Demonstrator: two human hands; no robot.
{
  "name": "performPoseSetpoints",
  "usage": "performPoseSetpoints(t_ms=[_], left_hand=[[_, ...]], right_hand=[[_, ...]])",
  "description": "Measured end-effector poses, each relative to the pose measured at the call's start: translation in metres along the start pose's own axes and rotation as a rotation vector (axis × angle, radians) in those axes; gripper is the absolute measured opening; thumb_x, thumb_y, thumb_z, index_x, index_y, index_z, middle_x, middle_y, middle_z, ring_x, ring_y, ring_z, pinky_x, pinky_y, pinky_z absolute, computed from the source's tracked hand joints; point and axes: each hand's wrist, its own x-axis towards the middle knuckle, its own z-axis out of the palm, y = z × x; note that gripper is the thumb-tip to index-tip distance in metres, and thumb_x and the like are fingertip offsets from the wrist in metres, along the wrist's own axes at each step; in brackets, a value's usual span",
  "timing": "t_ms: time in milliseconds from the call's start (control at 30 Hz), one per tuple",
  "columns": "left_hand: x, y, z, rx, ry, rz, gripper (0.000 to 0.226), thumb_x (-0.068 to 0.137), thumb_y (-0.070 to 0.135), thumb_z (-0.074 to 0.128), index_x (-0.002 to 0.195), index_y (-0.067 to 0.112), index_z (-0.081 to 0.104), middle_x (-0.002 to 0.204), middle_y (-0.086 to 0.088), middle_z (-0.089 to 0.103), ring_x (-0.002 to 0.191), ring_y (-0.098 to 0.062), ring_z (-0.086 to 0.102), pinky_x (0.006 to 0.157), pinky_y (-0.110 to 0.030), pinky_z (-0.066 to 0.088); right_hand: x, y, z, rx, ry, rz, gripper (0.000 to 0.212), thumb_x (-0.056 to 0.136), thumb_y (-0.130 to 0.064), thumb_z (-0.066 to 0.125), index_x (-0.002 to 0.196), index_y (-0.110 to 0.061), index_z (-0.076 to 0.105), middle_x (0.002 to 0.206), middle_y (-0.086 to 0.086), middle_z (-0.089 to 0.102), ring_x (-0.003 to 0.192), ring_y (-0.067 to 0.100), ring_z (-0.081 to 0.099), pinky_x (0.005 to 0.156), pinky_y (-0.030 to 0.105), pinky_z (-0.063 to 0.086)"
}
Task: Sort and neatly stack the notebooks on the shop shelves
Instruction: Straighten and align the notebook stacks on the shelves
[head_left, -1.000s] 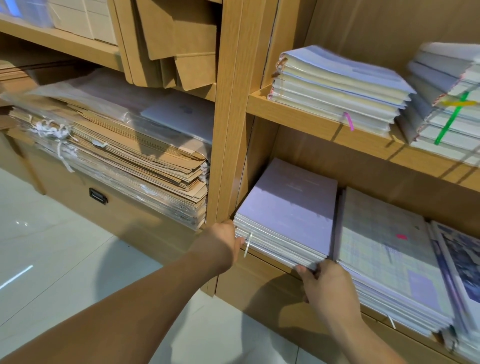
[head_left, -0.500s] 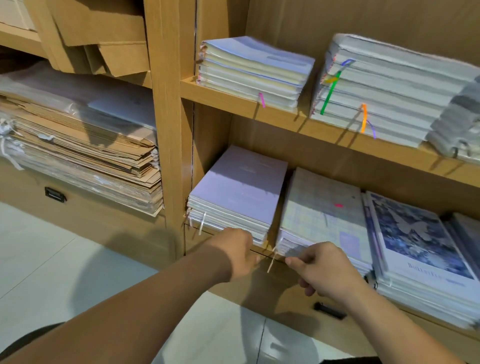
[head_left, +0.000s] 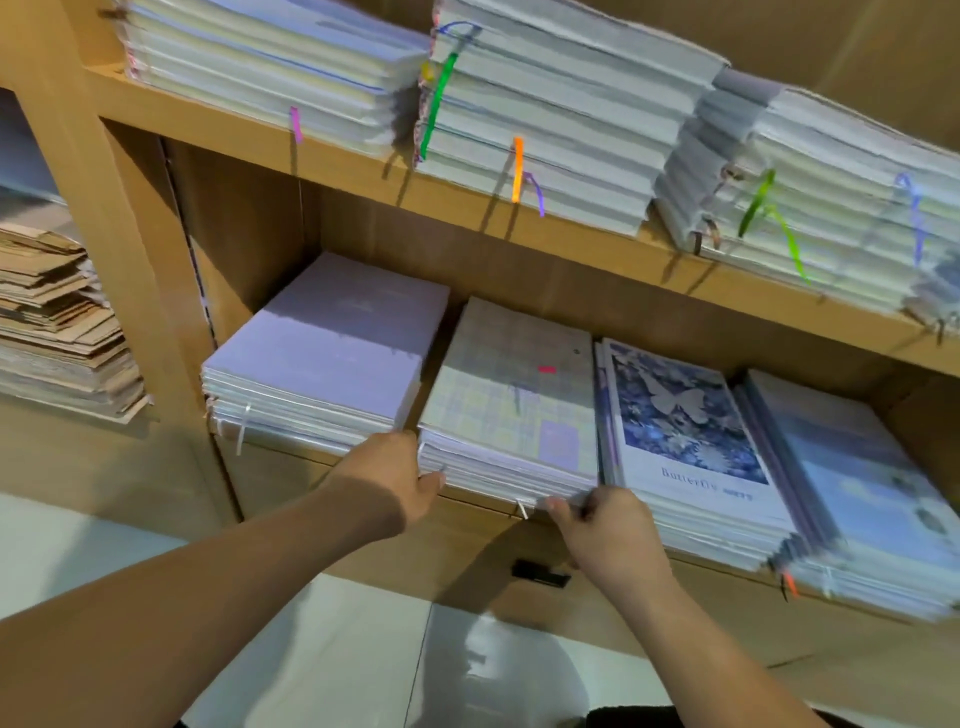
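On the lower shelf (head_left: 363, 462) lie several notebook stacks side by side: a lilac stack (head_left: 332, 353) at the left, a checked stack (head_left: 511, 400), a blue butterfly stack (head_left: 685, 436) and a pale blue stack (head_left: 852, 478). My left hand (head_left: 402, 475) grips the front left corner of the checked stack, fingers tucked into the gap beside the lilac stack. At the front right corner of that stack, my right hand (head_left: 608, 530) pinches the bottom edges with curled fingers. A white ribbon hangs between my hands.
The upper shelf (head_left: 358, 166) carries several grey-white notebook stacks (head_left: 550, 109) with coloured ribbons hanging over its edge. Brown paper bags (head_left: 52, 322) are piled in the left bay behind a wooden upright (head_left: 119, 218). A drawer front with a dark handle (head_left: 540, 571) sits below; white floor tiles lie underneath.
Both hands left the lilac stack and moved right to the checked stack, where they now hold its two front corners. The camera moved right and closer.
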Motion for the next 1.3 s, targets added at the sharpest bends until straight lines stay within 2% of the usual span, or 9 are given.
performPoseSetpoints(t_ms=[167,267,400,533,733,933,1033,1233,1300], left_hand=[[-0.003,-0.010,0.007,-0.140,-0.030,0.019,0.027,0.093,0.046,0.066,0.114,0.032,0.056,0.090,0.012,0.064,0.081,-0.009,0.064,0.063,-0.020,0.049],[-0.005,-0.014,0.009,-0.142,-0.025,0.023,0.029,0.091,0.048,0.066,0.107,0.030,0.051,0.088,0.008,0.061,0.080,-0.010,0.060,0.066,-0.025,0.049],[-0.006,-0.013,0.012,-0.122,0.016,0.042,0.029,0.092,0.048,0.064,0.100,0.025,0.049,0.085,0.005,0.059,0.076,-0.009,0.058,0.066,-0.026,0.046],[-0.006,-0.010,0.011,-0.146,0.022,0.008,0.028,0.092,0.050,0.065,0.095,0.025,0.051,0.080,0.004,0.061,0.072,-0.009,0.059,0.063,-0.025,0.045],[-0.016,-0.018,0.012,-0.222,0.035,0.025,0.035,0.089,0.051,0.069,0.081,0.027,0.045,0.074,0.004,0.057,0.067,-0.010,0.056,0.060,-0.025,0.042],[-0.010,-0.022,0.001,-0.224,0.117,0.046,0.042,0.094,0.053,0.062,0.068,0.023,0.048,0.062,0.005,0.051,0.056,-0.009,0.051,0.048,-0.018,0.030],[-0.009,-0.023,-0.001,-0.239,0.182,0.081,0.043,0.092,0.052,0.063,0.067,0.020,0.047,0.056,0.002,0.048,0.052,-0.010,0.047,0.047,-0.021,0.029],[-0.016,-0.021,-0.004,-0.168,0.253,0.160,0.032,0.095,0.049,0.061,0.078,0.023,0.056,0.055,0.003,0.049,0.054,-0.011,0.050,0.050,-0.023,0.034],[-0.018,-0.020,-0.009,-0.097,0.297,0.208,0.033,0.097,0.045,0.060,0.073,0.025,0.050,0.053,0.005,0.045,0.054,-0.011,0.048,0.050,-0.022,0.030]], right_hand=[[0.003,0.002,0.004,-0.048,-0.005,0.008,0.047,0.092,-0.054,0.068,0.063,-0.017,0.061,0.059,0.002,0.066,0.064,0.023,0.067,0.064,0.035,0.055],[0.005,0.003,0.008,0.119,-0.032,0.051,0.036,0.092,-0.041,0.074,0.075,-0.011,0.064,0.058,0.006,0.070,0.057,0.023,0.071,0.062,0.038,0.059],[0.003,0.005,0.010,0.298,-0.052,0.107,0.026,0.092,-0.022,0.076,0.086,0.000,0.064,0.062,0.010,0.072,0.050,0.025,0.070,0.046,0.032,0.055],[0.001,0.007,0.016,0.213,0.006,0.032,0.023,0.093,-0.013,0.069,0.075,0.000,0.065,0.055,0.008,0.070,0.048,0.021,0.069,0.058,0.041,0.062],[0.000,0.011,0.018,0.121,0.006,-0.040,0.029,0.093,-0.019,0.072,0.069,-0.004,0.067,0.051,0.002,0.068,0.046,0.011,0.067,0.057,0.033,0.058],[0.010,0.006,-0.001,0.107,-0.165,0.043,0.037,0.084,-0.039,0.081,0.074,-0.006,0.068,0.057,0.007,0.071,0.052,0.020,0.072,0.054,0.035,0.056],[0.007,0.000,-0.011,0.110,-0.087,0.024,0.045,0.074,-0.049,0.088,0.077,-0.012,0.062,0.061,0.004,0.070,0.047,0.018,0.069,0.042,0.028,0.046],[0.004,-0.005,-0.020,-0.024,0.022,-0.152,0.052,0.076,-0.058,0.082,0.070,-0.017,0.049,0.056,-0.004,0.055,0.055,0.014,0.056,0.049,0.028,0.034],[0.004,-0.006,-0.019,-0.025,0.023,-0.162,0.053,0.080,-0.056,0.079,0.070,-0.015,0.047,0.056,-0.001,0.054,0.058,0.018,0.057,0.052,0.033,0.039]])
